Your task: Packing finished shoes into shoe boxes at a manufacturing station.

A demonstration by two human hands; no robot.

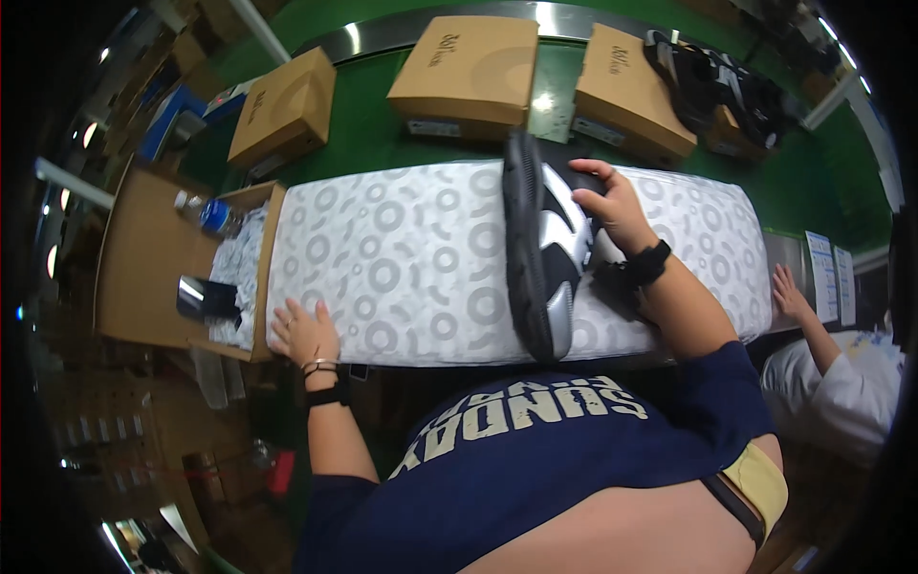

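Black rubber sole up, a black-and-silver sandal (543, 251) stands on its edge on the white tissue sheet printed with grey rings (402, 258), and the right hand (612, 206) grips it from the far side, fingers curled over its upper end. The left hand (304, 330) holds nothing: it lies flat, fingers spread, pressing down the sheet's near left corner, well apart from the sandal.

By the look of it, the step in hand is laying the sandal on the paper for wrapping; the next move would call for lowering it flat while the left hand keeps the sheet from sliding.

Just left of the sheet sits an open brown cardboard box (143, 258) with crumpled paper and a plastic bottle (206, 212) inside. Closed tan cardboard shoeboxes (469, 67) rest on the green conveyor belt (373, 124) beyond. At the right edge another person's hand (790, 295) touches the table.
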